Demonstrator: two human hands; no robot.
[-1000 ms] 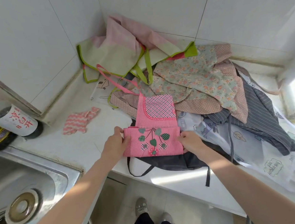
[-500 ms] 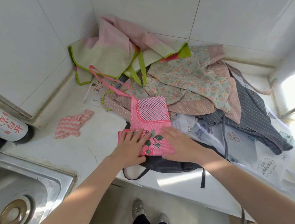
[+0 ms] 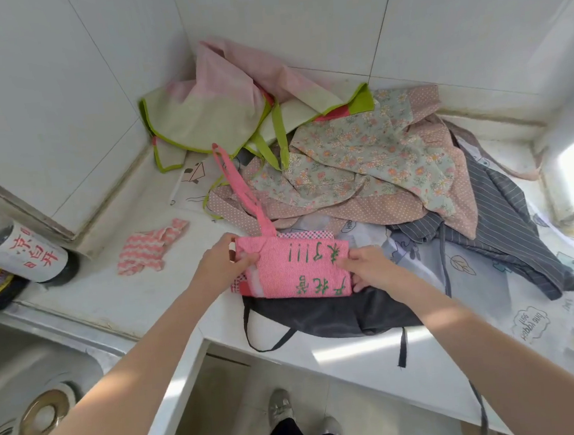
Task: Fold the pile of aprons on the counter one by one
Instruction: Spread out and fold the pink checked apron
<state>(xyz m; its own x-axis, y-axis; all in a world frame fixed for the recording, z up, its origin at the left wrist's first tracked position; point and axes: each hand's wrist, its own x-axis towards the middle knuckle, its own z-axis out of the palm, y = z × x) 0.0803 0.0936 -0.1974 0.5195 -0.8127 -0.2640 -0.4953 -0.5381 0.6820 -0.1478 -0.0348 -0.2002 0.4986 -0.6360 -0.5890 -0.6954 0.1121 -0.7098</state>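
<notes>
A small pink apron [image 3: 293, 268] lies folded into a rectangle at the counter's front edge, green embroidered characters facing up, its pink neck strap [image 3: 242, 193] running back over the pile. My left hand [image 3: 225, 261] pinches its left edge. My right hand [image 3: 368, 267] grips its right edge, fingers tucked under. The apron rests on a dark grey apron [image 3: 327, 312]. Behind lies the pile: a floral apron [image 3: 370, 156], a pink-and-green apron [image 3: 208, 106], a grey striped apron [image 3: 506, 227] and a white printed one [image 3: 472, 271].
A pink zigzag cloth [image 3: 147, 247] lies on the white counter [image 3: 89, 294] to the left. Two bottles [image 3: 17, 255] stand by the wall at far left. A steel sink [image 3: 34, 381] with a drain is at lower left. Tiled walls close the corner.
The pink apron has been folded over again: the strawberry front and checked bib are now hidden and the lettered side faces up. My hands moved from pressing its top to holding both side edges.
</notes>
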